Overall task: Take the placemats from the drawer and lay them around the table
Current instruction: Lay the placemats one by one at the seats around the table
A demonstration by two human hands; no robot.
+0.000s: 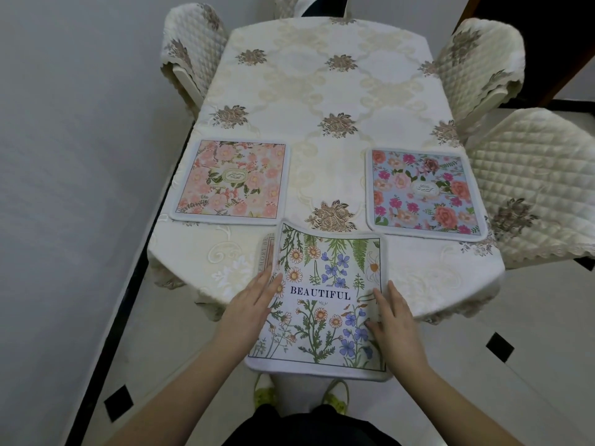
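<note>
A: Which step is this?

B: Laying out, I'd judge. A pink placemat (pixel 230 181) lies flat at nine o'clock on the table (pixel 322 91), a blue placemat (pixel 425 191) at three o'clock. The wildflower placemat (pixel 325 300) sits at six o'clock, its near part hanging past the table edge.

A: And the hands?

B: The left hand (pixel 254 304) lies on its left border with fingers straight and together; the right hand (pixel 391 317) rests on the right border, fingers straight, thumb out across the print. Neither is pinching. Another mat edge (pixel 265 255) peeks from beneath.

A: Next move?

B: Probably slide the wildflower mat toward twelve o'clock until it lies fully on the cloth, then place the one beneath.
</note>
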